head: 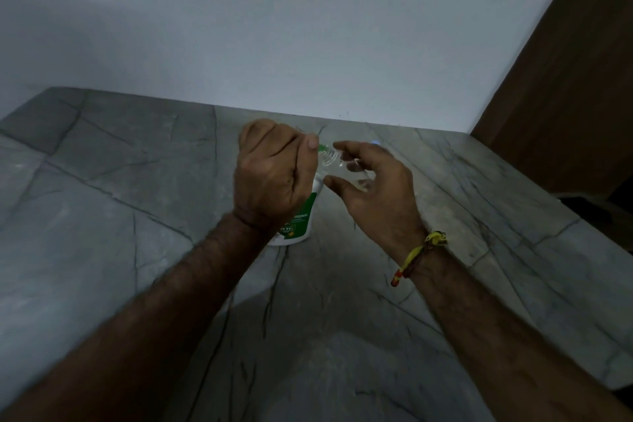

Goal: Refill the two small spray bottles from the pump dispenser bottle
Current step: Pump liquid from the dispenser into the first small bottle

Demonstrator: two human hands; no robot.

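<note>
Your left hand (274,175) is curled over the top of the pump dispenser bottle (298,216), fingers wrapped round the pump head with the thumb lying along the front, so that only the green tip of the nozzle (322,147) shows past the thumbnail. Your right hand (373,188) grasps a small clear spray bottle (346,166), thumb and fingers closed round its body; the bottle lies tilted, its threaded neck turned toward the nozzle and just beside it. Whether neck and nozzle actually touch is hard to tell, since the picture is dim and a little blurred there. The dispenser stands upright on the grey veined counter (137,250), near the back edge where the counter meets the pale wall (308,27), roughly midway along that edge; its white body carries a green label, mostly hidden by your left wrist. A yellow and red thread band (418,257) circles your right wrist. A brown wooden panel (565,79) rises by the counter's far right corner.
</note>
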